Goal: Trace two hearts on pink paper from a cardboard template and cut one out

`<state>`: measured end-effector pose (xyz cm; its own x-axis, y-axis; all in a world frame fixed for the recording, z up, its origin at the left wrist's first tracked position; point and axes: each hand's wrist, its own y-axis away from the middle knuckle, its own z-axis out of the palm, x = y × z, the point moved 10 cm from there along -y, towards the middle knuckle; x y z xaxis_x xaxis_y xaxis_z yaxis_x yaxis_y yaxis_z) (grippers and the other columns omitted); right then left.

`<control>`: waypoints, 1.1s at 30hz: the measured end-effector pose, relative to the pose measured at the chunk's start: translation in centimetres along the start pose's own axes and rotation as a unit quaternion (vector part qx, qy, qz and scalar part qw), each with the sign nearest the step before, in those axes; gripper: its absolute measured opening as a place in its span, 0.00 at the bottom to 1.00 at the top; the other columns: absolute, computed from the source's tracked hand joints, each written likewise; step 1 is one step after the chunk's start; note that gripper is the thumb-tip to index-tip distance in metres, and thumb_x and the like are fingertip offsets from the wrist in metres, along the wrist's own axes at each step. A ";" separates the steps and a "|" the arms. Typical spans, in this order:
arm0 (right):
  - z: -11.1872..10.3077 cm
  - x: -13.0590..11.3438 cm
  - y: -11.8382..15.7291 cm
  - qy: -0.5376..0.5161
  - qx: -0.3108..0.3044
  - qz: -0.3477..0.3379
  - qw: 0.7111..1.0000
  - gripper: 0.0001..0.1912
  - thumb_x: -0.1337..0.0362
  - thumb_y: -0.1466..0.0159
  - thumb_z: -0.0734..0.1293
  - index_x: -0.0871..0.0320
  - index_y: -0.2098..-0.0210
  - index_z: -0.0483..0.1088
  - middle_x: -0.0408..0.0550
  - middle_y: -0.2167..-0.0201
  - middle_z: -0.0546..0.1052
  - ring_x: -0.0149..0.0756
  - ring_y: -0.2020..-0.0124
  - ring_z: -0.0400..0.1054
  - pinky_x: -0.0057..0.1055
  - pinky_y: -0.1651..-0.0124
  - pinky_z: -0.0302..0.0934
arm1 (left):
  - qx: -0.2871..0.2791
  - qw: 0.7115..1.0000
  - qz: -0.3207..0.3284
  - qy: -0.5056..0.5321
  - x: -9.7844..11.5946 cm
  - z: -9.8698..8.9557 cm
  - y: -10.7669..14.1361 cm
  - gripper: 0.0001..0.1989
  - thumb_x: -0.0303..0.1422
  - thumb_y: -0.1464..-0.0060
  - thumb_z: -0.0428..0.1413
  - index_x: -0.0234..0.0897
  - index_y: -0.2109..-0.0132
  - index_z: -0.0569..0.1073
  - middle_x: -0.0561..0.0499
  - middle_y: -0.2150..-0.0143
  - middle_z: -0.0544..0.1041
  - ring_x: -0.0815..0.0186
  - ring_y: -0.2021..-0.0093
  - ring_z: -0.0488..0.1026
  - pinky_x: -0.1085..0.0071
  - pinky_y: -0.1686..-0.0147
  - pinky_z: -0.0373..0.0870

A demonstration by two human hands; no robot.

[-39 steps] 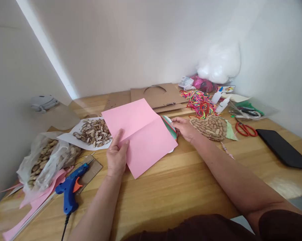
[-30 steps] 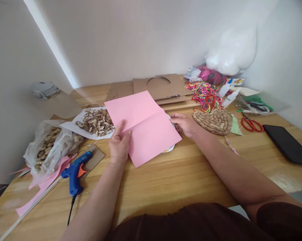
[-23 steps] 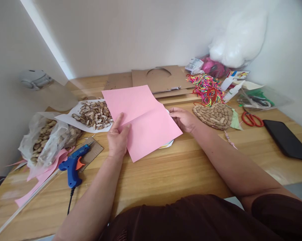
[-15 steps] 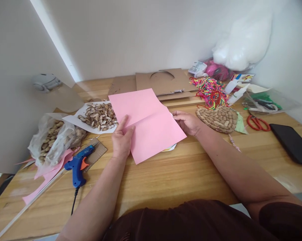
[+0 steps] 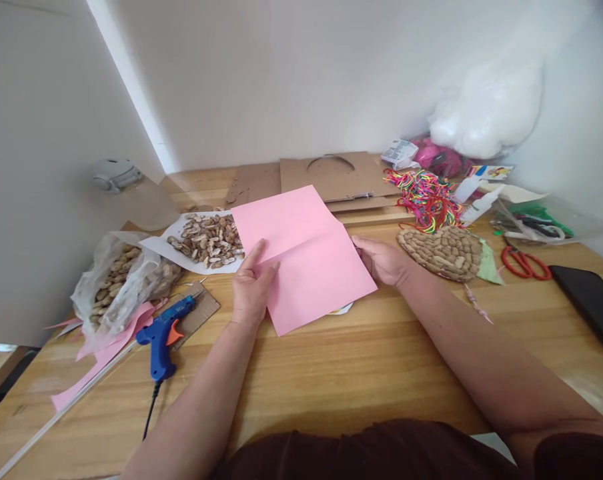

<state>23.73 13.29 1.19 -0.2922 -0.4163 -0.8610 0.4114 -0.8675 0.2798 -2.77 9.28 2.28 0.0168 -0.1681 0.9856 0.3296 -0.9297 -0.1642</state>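
A sheet of pink paper (image 5: 314, 257) with a crease across its middle is held up over the wooden table. My left hand (image 5: 254, 283) grips its left edge, thumb and forefinger on top. At the right edge my right hand (image 5: 381, 260) pinches the sheet, its fingertips partly hidden. Under the paper's lower right edge peeks a bit of something white and coloured (image 5: 344, 309), mostly covered. A blue glue gun (image 5: 162, 339) lies left of my left hand on a piece of cardboard. Right of my right hand lies a heart-shaped piece covered with peanut shells (image 5: 444, 253).
Peanut shells (image 5: 206, 240) lie on white paper beside a plastic bag of peanuts (image 5: 114, 280). Cardboard (image 5: 331, 177) is at the back. Tangled coloured cords (image 5: 429, 200), glue bottles (image 5: 481, 205), red-handled scissors (image 5: 526, 262) and a black phone (image 5: 589, 303) lie at right.
The view has shifted, so everything appears slightly lower and further right. Both hands keep hold of the pink paper, and the right fingers sit a little differently at its edge.
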 end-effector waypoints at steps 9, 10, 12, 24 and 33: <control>-1.2 0.4 0.0 0.074 0.078 -0.008 0.994 0.09 0.64 0.40 0.77 0.59 0.61 0.78 0.49 0.66 0.84 0.36 0.70 0.77 0.32 0.63 0.73 | -0.040 0.999 -0.031 0.016 -0.4 1.3 0.2 0.32 0.27 0.49 0.67 0.41 0.36 0.74 0.47 0.29 0.69 0.56 0.28 0.63 0.57 0.28 0.59; -1.2 0.4 0.0 0.077 0.082 -0.011 0.994 0.09 0.64 0.41 0.78 0.59 0.62 0.78 0.48 0.67 0.84 0.36 0.70 0.77 0.32 0.64 0.73 | -0.046 0.998 -0.034 0.015 -0.5 1.4 0.2 0.33 0.27 0.50 0.67 0.41 0.36 0.74 0.47 0.29 0.69 0.55 0.28 0.63 0.57 0.28 0.60; -1.3 0.3 0.0 0.080 0.091 -0.018 0.992 0.10 0.64 0.43 0.79 0.59 0.64 0.77 0.47 0.69 0.83 0.36 0.71 0.77 0.32 0.64 0.73 | -0.056 0.998 -0.034 0.009 -0.5 1.6 0.2 0.33 0.26 0.51 0.67 0.41 0.37 0.74 0.47 0.29 0.69 0.55 0.27 0.63 0.56 0.28 0.59; -1.5 -0.1 -0.3 0.082 0.101 -0.034 0.991 0.08 0.71 0.44 0.76 0.60 0.66 0.75 0.46 0.69 0.81 0.39 0.67 0.77 0.40 0.57 0.73 | -0.095 0.995 0.020 -0.008 -0.2 2.0 -0.1 0.32 0.28 0.54 0.69 0.40 0.40 0.77 0.47 0.34 0.75 0.53 0.30 0.66 0.54 0.28 0.57; -1.1 -0.2 -0.2 0.077 0.096 -0.032 0.992 0.12 0.71 0.44 0.76 0.61 0.60 0.77 0.47 0.66 0.83 0.37 0.67 0.76 0.35 0.59 0.72 | -0.056 0.998 -0.002 -0.006 -0.1 1.4 -0.2 0.24 0.29 0.53 0.69 0.39 0.46 0.81 0.46 0.42 0.80 0.54 0.38 0.75 0.52 0.31 0.65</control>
<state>24.69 13.83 0.83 -0.1716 -0.3249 -0.9300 0.2203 -0.9328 0.2853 -1.50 9.96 2.26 0.0277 -0.1618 0.9864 0.2212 -0.9614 -0.1639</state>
